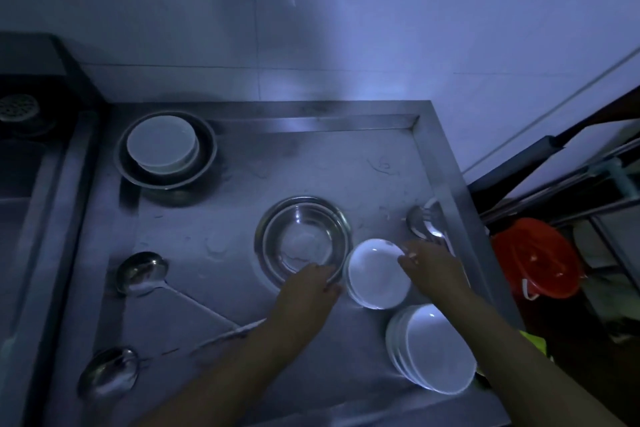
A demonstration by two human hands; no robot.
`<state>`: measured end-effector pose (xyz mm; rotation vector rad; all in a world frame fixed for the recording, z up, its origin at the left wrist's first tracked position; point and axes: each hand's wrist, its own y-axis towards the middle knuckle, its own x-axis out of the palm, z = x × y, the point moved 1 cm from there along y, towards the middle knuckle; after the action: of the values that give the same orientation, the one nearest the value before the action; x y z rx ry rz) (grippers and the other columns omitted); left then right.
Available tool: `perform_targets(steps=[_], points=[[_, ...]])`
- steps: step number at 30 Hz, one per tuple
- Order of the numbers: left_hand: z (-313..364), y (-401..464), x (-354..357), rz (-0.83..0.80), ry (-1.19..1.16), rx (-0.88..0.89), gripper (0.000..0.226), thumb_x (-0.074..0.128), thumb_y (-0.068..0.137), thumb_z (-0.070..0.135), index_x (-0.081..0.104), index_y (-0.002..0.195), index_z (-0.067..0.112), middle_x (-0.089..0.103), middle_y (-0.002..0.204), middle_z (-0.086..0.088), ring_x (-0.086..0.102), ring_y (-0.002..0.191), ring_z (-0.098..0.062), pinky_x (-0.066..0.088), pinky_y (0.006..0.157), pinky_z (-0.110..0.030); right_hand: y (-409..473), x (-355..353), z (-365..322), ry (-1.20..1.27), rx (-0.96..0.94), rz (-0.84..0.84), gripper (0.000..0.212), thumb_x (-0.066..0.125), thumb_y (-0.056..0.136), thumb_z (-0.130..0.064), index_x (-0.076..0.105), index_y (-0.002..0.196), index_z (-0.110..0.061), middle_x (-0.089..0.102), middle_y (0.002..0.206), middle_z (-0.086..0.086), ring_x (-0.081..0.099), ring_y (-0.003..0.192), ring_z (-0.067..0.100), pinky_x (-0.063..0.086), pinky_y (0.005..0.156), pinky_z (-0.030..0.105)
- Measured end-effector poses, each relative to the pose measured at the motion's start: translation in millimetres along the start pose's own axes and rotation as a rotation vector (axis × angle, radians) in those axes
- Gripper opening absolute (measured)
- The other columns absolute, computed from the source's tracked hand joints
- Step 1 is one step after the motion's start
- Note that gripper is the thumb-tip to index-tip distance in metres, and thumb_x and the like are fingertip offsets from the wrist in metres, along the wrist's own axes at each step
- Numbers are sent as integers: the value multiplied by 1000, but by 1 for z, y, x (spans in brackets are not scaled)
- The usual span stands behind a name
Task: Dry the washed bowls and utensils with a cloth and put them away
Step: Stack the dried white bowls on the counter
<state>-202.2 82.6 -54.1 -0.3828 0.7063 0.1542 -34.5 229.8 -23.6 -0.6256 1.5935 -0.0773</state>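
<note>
The steel bowl (303,240), round, polished and seemingly nested in a second one, is lying near the middle of the steel table (446,163), and its near rim is being touched by the left hand (308,282), whose fingers are bent over that rim; whether the rim is actually being gripped cannot be told in the dim light. Just to the right, touching the steel bowl's side, a glossy white bowl (377,274) is being held at its far right rim by the fingertips of the right hand (431,267), which is lying to the right of it, so the right hand is judged the nearer for lifting it. A tilted stack of white bowls (433,350) is resting at the near right corner. Spoons (427,224) are lying by the right edge, handles running along that edge. Two ladles (142,272) (107,376), shiny and deep-cupped, are lying toward the left edge, handles pointing right. A white bowl in a metal basin (166,149) is sitting at the far left corner. No cloth is being shown, so drying is judged not yet started.
</note>
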Motion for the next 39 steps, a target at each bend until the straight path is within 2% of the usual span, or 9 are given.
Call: perform_targets(steps=[6,11,14,16,19,22,27,31,39], points=[[23,10,34,75,-230,-188,27,63,84,29,63,109,19,66,99,6,58,89,-6,28,62,-14,20,13,20,77,-55,-141,22,61,88,-27,68,91,-7,69,91,11,64,87,24,35,62,24],[24,12,49,140,-206,-285,18,61,85,28,65,97,16,68,91,-1,61,87,-15,25,56,-20,23,14,17,-17,-117,-120,20,56,86,-20,65,81,-3,65,85,16,60,83,29,40,63,30],[22,12,44,193,-190,-304,14,60,85,29,65,90,17,66,85,1,58,79,-15,23,55,-21,22,9,4,-2,-155,-95,30,54,84,-16,41,57,-13,45,63,7,48,69,24,29,58,31],[17,12,31,247,-216,-300,15,62,84,29,67,94,18,68,90,2,53,76,-7,26,57,-19,24,4,-13,36,-186,-67,35,53,84,-15,34,56,-15,38,58,1,44,67,22,25,56,29],[0,12,-5,342,-223,-318,18,64,82,30,68,97,21,70,94,3,59,80,-9,32,62,-19,30,-7,-54,58,-238,-17,24,54,84,-15,47,62,-8,55,67,11,46,67,25,20,55,33],[-26,14,-56,411,-181,-340,17,64,82,29,68,96,21,68,90,1,61,83,-17,33,64,-21,37,-15,-109,67,-319,43,37,55,84,-17,33,55,-15,46,58,5,43,63,25,17,52,34],[-83,20,-158,531,-160,-368,11,62,80,23,68,86,17,64,78,3,54,72,-16,35,62,-24,57,-26,-223,184,-426,75,31,58,82,-16,43,57,-7,47,54,7,47,59,25,29,51,32],[-130,35,-233,581,-149,-385,10,59,79,22,66,79,15,63,68,-1,58,66,-22,43,58,-30,78,-32,-309,351,-442,76,25,59,78,-13,60,68,10,66,68,23,63,65,35,50,59,38],[-194,82,-304,610,-195,-401,14,57,78,19,60,65,16,53,56,7,51,56,-15,32,47,-22,132,-24,-405,453,-375,85,24,59,76,-14,62,72,9,68,71,23,66,69,36,54,60,39]])
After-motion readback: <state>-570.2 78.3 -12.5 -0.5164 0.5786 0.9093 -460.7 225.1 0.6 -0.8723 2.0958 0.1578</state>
